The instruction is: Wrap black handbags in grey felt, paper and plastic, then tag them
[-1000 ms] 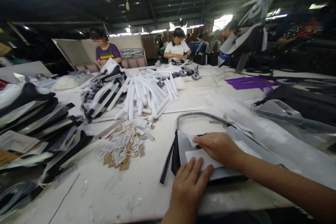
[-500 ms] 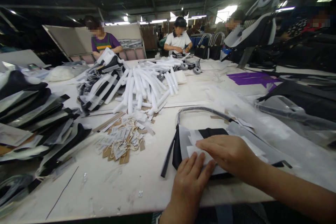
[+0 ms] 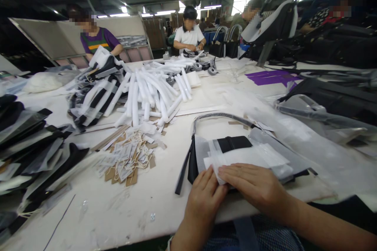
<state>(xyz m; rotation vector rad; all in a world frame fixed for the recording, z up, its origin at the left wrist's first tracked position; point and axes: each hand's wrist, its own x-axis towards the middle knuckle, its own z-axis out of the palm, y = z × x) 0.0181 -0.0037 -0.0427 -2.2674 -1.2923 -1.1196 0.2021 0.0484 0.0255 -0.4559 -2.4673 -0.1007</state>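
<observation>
A black handbag [image 3: 193, 162] lies on the table in front of me, its long handle [image 3: 216, 117] wrapped in clear film and arching away. White wrapping sheet [image 3: 250, 157] covers much of its front, leaving a black band [image 3: 234, 143] bare. At the bag's near edge, my left hand [image 3: 203, 200] has its fingers close together, with the sheet's edge between fingers and thumb. My right hand [image 3: 259, 188] lies flat on the sheet beside it, fingers stretched out. Its palm side is hidden. A dark strap [image 3: 183, 168] hangs off the bag's left side.
Hang tags with strings [image 3: 126, 160] lie left of the bag, below a heap of white tubes [image 3: 147, 90]. Wrapped black pieces [image 3: 32, 149] are stacked far left. Clear plastic [image 3: 297, 137] spreads to the right, near purple sheets [image 3: 271, 77]. Two co-workers [image 3: 188, 35] work across the table.
My right hand has moved down toward the bag's near edge and flattened, uncovering more of the white sheet and black band. My left fingers have drawn closer together. The view has shifted right.
</observation>
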